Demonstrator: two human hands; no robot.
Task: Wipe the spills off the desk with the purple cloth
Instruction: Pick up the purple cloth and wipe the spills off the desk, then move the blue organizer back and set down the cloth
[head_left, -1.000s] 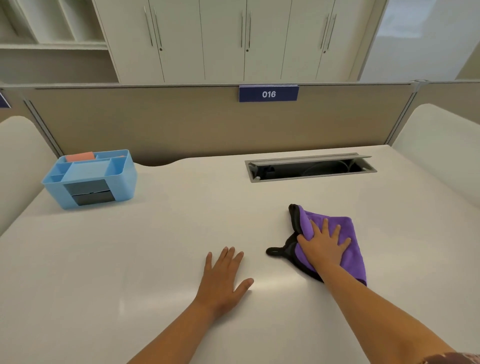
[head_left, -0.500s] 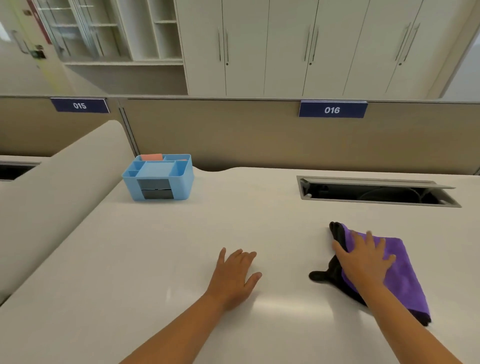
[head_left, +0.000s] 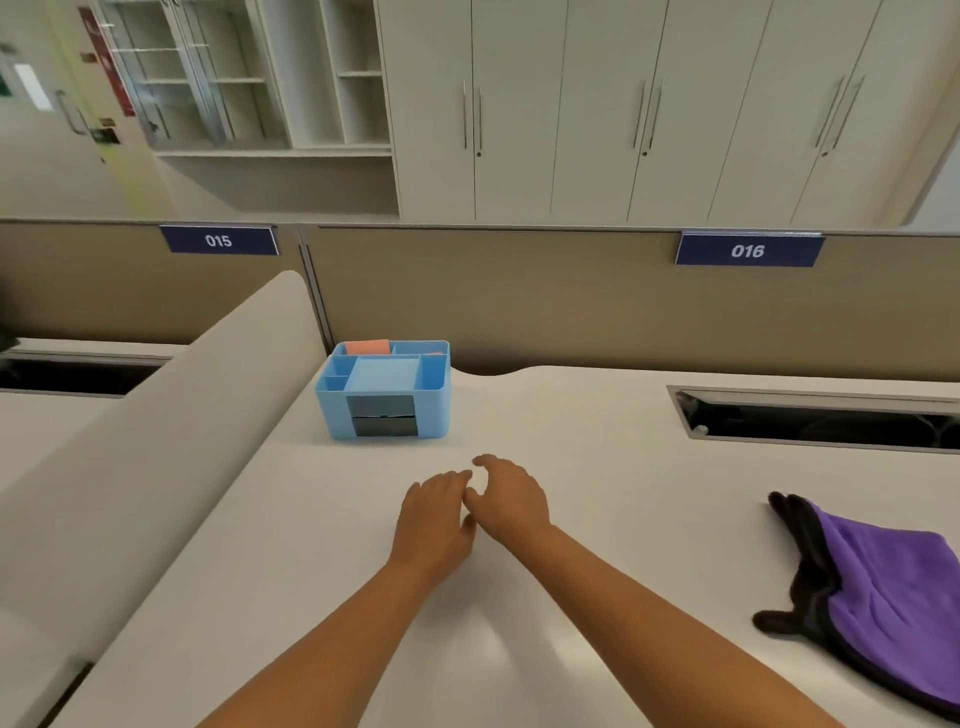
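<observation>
Both hands sit together near the middle of the white tabletop (head_left: 597, 467), empty. The left hand (head_left: 434, 522) lies palm down with fingers extended and slightly spread. The right hand (head_left: 511, 496) is just beside it, fingers loosely curled, thumb and forefinger apart, gripping nothing; whether it touches the surface cannot be told. The two hands meet or nearly meet at the fingers.

The purple cloth (head_left: 893, 597), edged in black, lies crumpled on the tabletop at the right, well apart from both hands and partly cut off by the frame edge.

A blue desk organizer (head_left: 384, 389) stands at the far left of the tabletop, holding an orange item (head_left: 368, 347) in its back compartment. An open cable tray (head_left: 815, 421) is recessed at the far right. No spill is discernible on the surface.
</observation>
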